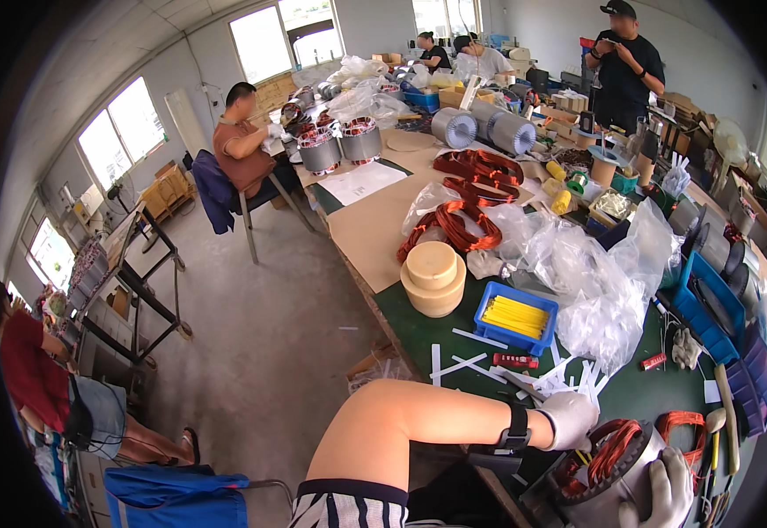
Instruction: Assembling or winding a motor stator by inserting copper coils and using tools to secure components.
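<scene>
A grey metal motor stator (616,498) with copper wire coils (614,453) inside its bore lies at the lower right of the bench. My right hand (670,495), in a white glove, grips its outer right side with fingers spread along the metal. My left hand (572,421), also gloved, is bent down at the stator's upper left rim, next to the coils. Its fingertips are hidden, so what they touch or hold does not show. A loose copper coil (684,431) lies just right of the stator. White paper strips (562,377) are scattered beyond my left hand.
A blue bin (487,335) of yellow strips and a cream stepped cylinder (433,280) stand farther up the green bench. Clear plastic bags (590,282) and copper coils (467,226) lie behind. A mallet (716,420) is at right. Several people work around the room.
</scene>
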Available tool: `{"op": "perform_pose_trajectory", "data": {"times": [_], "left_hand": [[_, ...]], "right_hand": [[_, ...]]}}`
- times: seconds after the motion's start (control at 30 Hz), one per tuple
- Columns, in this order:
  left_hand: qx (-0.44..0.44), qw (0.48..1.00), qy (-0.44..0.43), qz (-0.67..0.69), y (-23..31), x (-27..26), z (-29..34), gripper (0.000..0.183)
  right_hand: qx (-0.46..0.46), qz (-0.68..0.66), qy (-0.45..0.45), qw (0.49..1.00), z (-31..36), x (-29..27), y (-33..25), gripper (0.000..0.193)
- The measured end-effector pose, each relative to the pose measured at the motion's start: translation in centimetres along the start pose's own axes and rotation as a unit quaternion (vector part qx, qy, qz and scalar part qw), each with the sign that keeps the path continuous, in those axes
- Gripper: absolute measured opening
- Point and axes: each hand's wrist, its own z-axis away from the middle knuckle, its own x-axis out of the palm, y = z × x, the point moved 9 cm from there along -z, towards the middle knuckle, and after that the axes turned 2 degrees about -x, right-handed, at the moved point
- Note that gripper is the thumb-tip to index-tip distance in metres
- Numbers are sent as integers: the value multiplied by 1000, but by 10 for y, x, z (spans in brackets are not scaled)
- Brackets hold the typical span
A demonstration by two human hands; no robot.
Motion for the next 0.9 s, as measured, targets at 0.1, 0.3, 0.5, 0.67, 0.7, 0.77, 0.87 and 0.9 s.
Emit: {"op": "perform_pose_trajectory", "data": {"times": [0.1, 0.3, 0.5, 0.67, 0.7, 0.77, 0.87, 0.9], "left_hand": [[6, 1000, 18, 6, -2, 0, 4, 31], [45, 998, 32, 9, -10, 2, -3, 33], [75, 991, 78, -78, -2, 0, 12, 31], [159, 944, 127, -261, 31, 2, 25, 10], [160, 944, 126, -261, 31, 0, 23, 10], [145, 968, 61, -196, 22, 7, 19, 11], [125, 988, 10, -90, 9, 16, 7, 16], [130, 989, 7, -68, 10, 13, 7, 19]], "right_hand": [[5, 10, 4, 1000, 1, 0, 0, 48], [39, -17, -8, 999, 8, -3, 6, 42], [211, 118, 194, 951, 136, -31, 51, 31], [284, 57, 21, 957, 167, 2, 85, 32], [296, 27, -22, 955, 173, 12, 96, 32], [316, -35, -109, 942, 185, 35, 117, 31], [294, -95, -178, 934, 193, 55, 127, 33], [295, -95, -182, 933, 193, 53, 130, 33]]}}
